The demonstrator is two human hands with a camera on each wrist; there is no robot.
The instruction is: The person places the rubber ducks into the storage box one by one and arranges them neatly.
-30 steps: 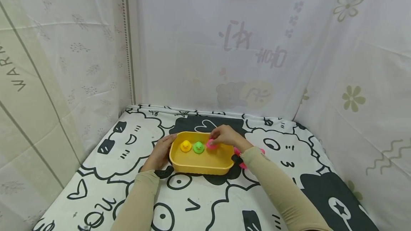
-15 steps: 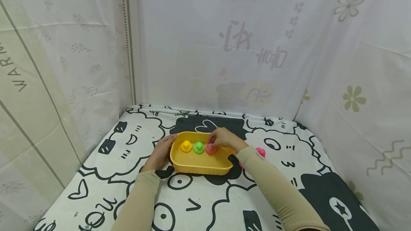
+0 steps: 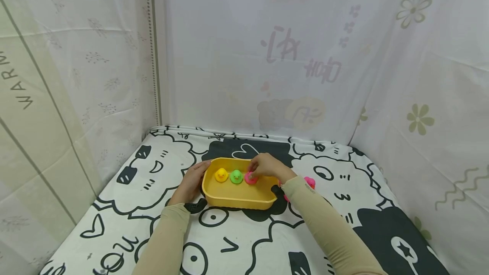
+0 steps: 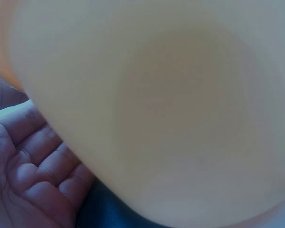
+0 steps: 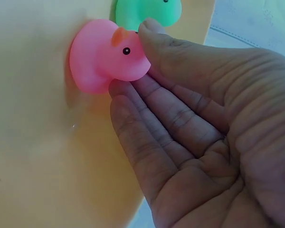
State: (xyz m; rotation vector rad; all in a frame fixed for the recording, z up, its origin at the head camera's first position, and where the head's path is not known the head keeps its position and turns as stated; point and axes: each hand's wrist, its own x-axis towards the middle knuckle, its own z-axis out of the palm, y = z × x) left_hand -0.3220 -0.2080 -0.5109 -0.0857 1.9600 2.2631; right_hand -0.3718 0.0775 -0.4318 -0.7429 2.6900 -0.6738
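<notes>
A yellow tray (image 3: 237, 192) lies on the patterned cloth, with three rubber ducks in a row along its far part. At the left is a yellow rubber duck (image 3: 221, 175), then a green rubber duck (image 3: 236, 176), then a pink rubber duck (image 5: 102, 59). My right hand (image 3: 269, 167) reaches over the tray's right side and pinches the pink duck between thumb and fingers, as the right wrist view shows. My left hand (image 3: 192, 181) holds the tray's left end; in the left wrist view the tray wall (image 4: 190, 118) hides its fingertips.
More pink objects (image 3: 310, 182) lie on the cloth right of the tray, partly hidden behind my right forearm. A black-and-white cartoon cloth (image 3: 229, 241) covers the table. Pale printed curtains (image 3: 244, 54) hang at the back and both sides.
My right hand has moved slightly down and nearer with the pink duck, which now sits level in the row beside the green one. The left hand stays at the tray's end.
</notes>
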